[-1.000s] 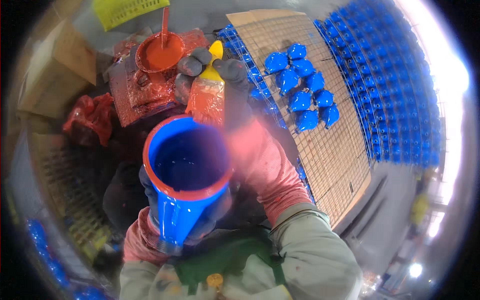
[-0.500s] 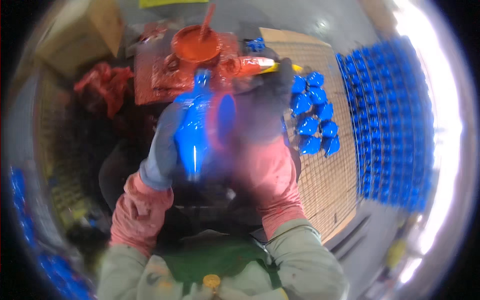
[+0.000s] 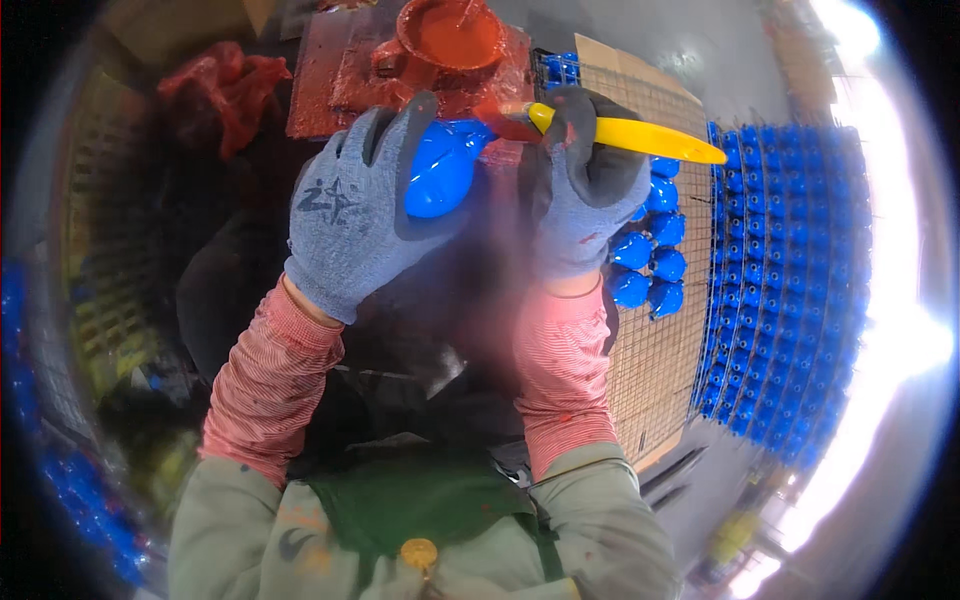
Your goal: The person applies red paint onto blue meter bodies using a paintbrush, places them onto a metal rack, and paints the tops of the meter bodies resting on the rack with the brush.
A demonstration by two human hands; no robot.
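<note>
My left hand [image 3: 365,195], in a grey-blue work glove with dark palm and fingertips, is closed around a glossy blue rounded piece [image 3: 440,172] with a narrower neck end tilted up and to the right. My right hand [image 3: 590,185], gloved alike, grips a paintbrush with a yellow handle [image 3: 660,138]. The handle points right, and the red-coated bristles [image 3: 507,120] point left, at the neck end of the blue piece. Whether they touch it I cannot tell. Just beyond my hands, a bowl of red paint [image 3: 452,35] stands on a red-smeared board [image 3: 335,80].
To the right, several glossy blue pieces [image 3: 668,230] sit on a wire rack over cardboard [image 3: 645,370]. Farther right is a rack packed with rows of blue pieces [image 3: 780,270]. A crumpled red plastic bag [image 3: 228,90] lies at the far left. More blue items [image 3: 90,510] show at the lower left.
The blue piece, upright and blurred before, is now tilted, with its neck toward the brush. Both hands have come up nearer the paint bowl, and the brush bristles are close to the piece.
</note>
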